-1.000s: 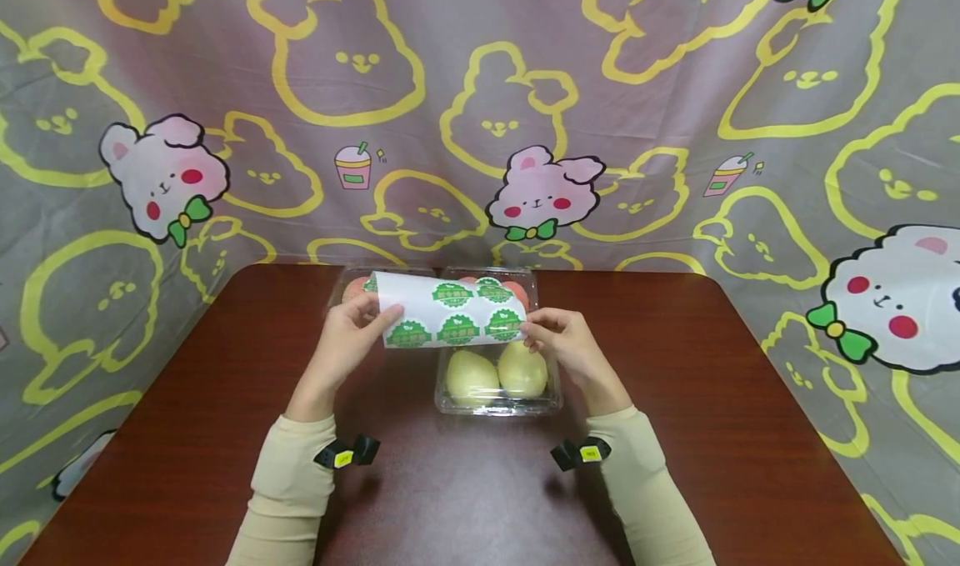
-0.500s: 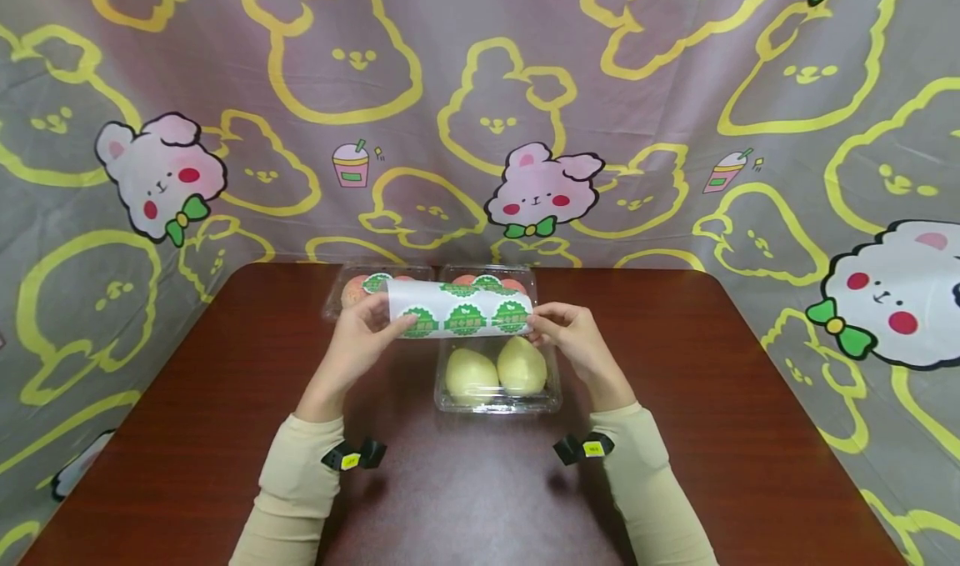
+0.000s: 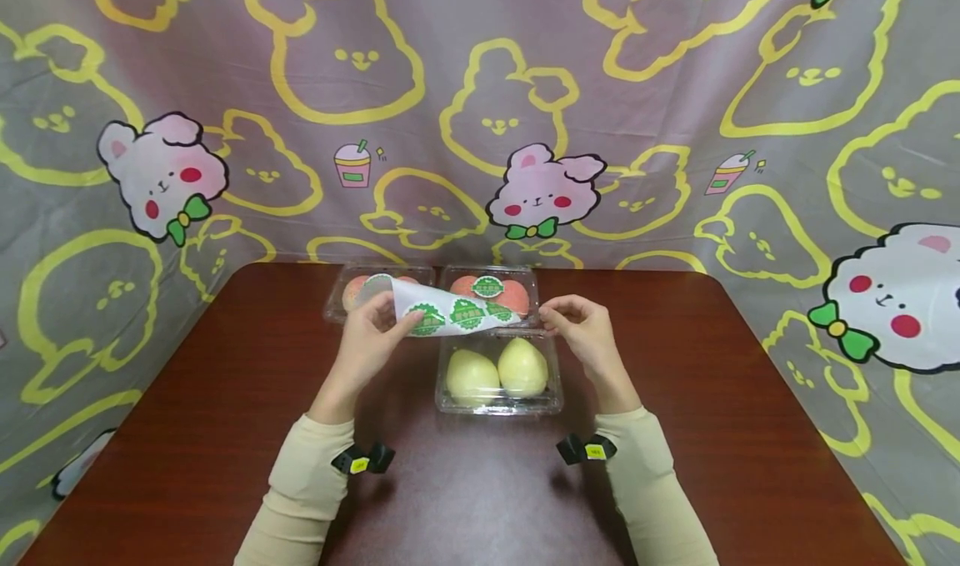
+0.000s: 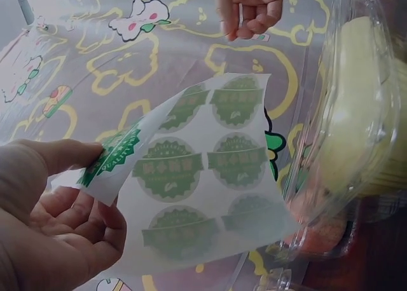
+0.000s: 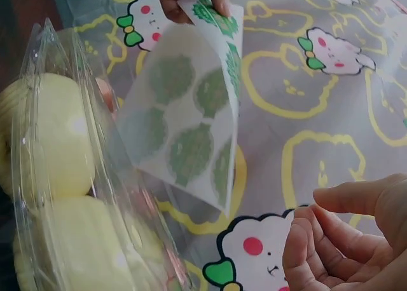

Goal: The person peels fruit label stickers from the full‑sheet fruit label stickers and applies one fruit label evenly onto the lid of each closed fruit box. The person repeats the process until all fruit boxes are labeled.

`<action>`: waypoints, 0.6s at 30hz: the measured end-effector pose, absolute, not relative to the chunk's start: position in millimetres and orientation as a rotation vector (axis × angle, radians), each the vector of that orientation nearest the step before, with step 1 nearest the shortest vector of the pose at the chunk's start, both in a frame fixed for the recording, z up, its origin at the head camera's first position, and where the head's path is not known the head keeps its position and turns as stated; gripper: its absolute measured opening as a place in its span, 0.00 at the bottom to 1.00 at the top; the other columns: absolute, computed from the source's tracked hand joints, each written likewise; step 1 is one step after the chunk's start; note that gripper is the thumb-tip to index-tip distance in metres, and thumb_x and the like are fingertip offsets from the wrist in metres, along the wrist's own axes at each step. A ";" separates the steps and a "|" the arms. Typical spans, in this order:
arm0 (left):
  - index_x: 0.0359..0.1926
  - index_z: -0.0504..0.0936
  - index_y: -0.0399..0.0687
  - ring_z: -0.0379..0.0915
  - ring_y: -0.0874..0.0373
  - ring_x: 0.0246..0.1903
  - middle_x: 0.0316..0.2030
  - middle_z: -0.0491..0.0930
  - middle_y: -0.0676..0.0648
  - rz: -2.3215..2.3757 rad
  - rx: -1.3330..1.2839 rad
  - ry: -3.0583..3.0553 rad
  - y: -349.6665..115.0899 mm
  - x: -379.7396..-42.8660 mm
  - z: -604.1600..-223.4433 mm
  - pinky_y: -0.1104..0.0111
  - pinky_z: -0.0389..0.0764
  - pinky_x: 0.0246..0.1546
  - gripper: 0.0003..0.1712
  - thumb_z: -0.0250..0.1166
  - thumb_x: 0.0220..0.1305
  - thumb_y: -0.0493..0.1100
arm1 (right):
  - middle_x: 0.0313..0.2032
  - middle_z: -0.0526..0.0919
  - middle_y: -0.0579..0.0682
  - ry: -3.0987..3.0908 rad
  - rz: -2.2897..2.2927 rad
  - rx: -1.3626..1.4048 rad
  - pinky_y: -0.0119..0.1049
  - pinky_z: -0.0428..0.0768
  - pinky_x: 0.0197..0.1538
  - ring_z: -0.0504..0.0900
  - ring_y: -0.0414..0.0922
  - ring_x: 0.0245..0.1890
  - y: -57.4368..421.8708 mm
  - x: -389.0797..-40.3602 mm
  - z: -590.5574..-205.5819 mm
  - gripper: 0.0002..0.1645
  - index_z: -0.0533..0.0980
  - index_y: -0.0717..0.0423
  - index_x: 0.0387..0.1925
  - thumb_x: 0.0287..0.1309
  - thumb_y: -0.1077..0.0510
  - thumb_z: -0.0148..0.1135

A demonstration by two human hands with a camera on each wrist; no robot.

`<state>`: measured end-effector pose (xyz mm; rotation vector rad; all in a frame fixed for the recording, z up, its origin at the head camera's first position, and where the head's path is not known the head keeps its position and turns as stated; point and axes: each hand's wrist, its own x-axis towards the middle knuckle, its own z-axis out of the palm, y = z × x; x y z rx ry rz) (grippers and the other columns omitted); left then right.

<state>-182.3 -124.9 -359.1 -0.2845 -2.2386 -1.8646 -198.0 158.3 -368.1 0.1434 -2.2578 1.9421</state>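
Note:
My left hand (image 3: 371,333) pinches the left end of a white sheet of round green-and-white stickers (image 3: 467,314). In the left wrist view its thumb lies over a curled corner, and the printing shows faintly through the sheet's back. The sheet's right end hangs loose and narrows to a tip. My right hand (image 3: 588,333) is just right of that tip, apart from it, fingers loosely bent with nothing visible between them in the right wrist view. Below the sheet lies a clear plastic box (image 3: 498,409) with two pale yellow pear-shaped fruits (image 3: 472,376).
Two more clear boxes stand at the table's back edge. The right one holds reddish fruits (image 3: 513,298) and bears a green round sticker (image 3: 487,287); the left one (image 3: 336,306) is partly covered by the sheet. A patterned cloth (image 3: 420,91) hangs behind the brown table (image 3: 712,399).
My right hand has let go of the sheet's right end and drawn slightly right. The sheet now dangles from my left hand, which has shifted a little right, uncovering the back right box.

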 end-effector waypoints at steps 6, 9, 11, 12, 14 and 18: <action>0.45 0.77 0.26 0.75 0.74 0.31 0.35 0.82 0.47 -1.862 -0.284 -2.219 -118.5 -183.2 -358.7 0.80 0.76 0.35 0.14 0.65 0.59 0.30 | 0.21 0.79 0.32 -2.245 1.886 0.177 0.24 0.78 0.30 0.78 0.31 0.23 146.2 -192.9 -363.0 0.11 0.79 0.74 0.37 0.56 0.67 0.65; 0.44 0.77 0.26 0.74 0.74 0.31 0.33 0.81 0.51 -1.874 -0.286 -2.197 -113.4 -184.0 -357.5 0.80 0.76 0.34 0.13 0.64 0.59 0.30 | 0.22 0.79 0.33 -2.234 1.870 0.201 0.24 0.77 0.30 0.76 0.30 0.24 139.3 -190.5 -360.2 0.11 0.79 0.74 0.37 0.55 0.67 0.65; 0.44 0.77 0.26 0.74 0.74 0.31 0.33 0.82 0.51 -1.876 -0.287 -2.181 -109.2 -184.6 -356.9 0.80 0.76 0.33 0.13 0.64 0.59 0.30 | 0.24 0.81 0.37 -2.225 1.863 0.217 0.24 0.76 0.31 0.76 0.30 0.25 134.0 -188.7 -358.2 0.11 0.79 0.73 0.37 0.55 0.67 0.66; 0.44 0.77 0.26 0.74 0.74 0.30 0.32 0.82 0.50 -1.883 -0.288 -2.171 -106.9 -184.6 -356.7 0.80 0.76 0.33 0.13 0.64 0.59 0.30 | 0.26 0.82 0.41 -2.222 1.854 0.223 0.24 0.76 0.32 0.76 0.30 0.26 131.5 -187.7 -357.4 0.10 0.80 0.72 0.37 0.54 0.67 0.66; 0.44 0.77 0.26 0.74 0.74 0.31 0.33 0.82 0.45 -1.904 -0.291 -2.151 -102.1 -184.2 -356.8 0.80 0.76 0.33 0.13 0.64 0.58 0.29 | 0.29 0.84 0.51 -2.223 1.831 0.235 0.23 0.76 0.33 0.76 0.30 0.27 126.5 -185.3 -356.3 0.09 0.80 0.71 0.37 0.54 0.67 0.66; 0.44 0.77 0.24 0.75 0.74 0.31 0.36 0.82 0.33 -1.927 -0.329 -2.124 -94.1 -181.4 -357.4 0.80 0.76 0.33 0.13 0.64 0.58 0.28 | 0.33 0.84 0.65 -2.234 1.744 0.272 0.22 0.77 0.33 0.77 0.29 0.27 118.0 -181.4 -355.0 0.08 0.81 0.69 0.35 0.53 0.67 0.67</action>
